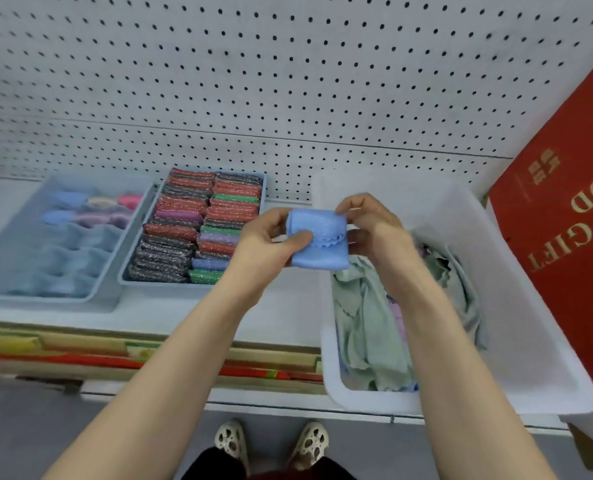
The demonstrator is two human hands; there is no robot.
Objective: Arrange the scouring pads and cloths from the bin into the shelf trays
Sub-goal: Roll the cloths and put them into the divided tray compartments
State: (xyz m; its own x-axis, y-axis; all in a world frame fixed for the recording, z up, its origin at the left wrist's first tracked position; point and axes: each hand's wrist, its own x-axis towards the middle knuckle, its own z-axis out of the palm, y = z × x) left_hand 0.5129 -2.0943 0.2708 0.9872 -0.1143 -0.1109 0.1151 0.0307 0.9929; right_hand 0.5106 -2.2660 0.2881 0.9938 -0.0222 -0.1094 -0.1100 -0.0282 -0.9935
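Both hands hold a folded light-blue cloth (317, 239) above the shelf, between the trays and the bin. My left hand (267, 244) pinches its left side with the thumb on top. My right hand (374, 226) grips its right edge. The white plastic bin (516, 306) on the right holds several loose cloths, mostly pale green (367, 323). A blue tray (263, 178) in the middle is packed with upright glittery scouring pads (191, 230) in two rows. A divided blue tray (97, 296) at the left holds a few rolled cloths (90, 211) in its far compartments.
White pegboard (288, 81) backs the shelf. A red gift box (565, 220) stands right of the bin. Bare shelf surface (277, 306) lies between the pad tray and the bin. Packaged goods (115, 355) fill the lower shelf. My feet (270, 445) are on the floor below.
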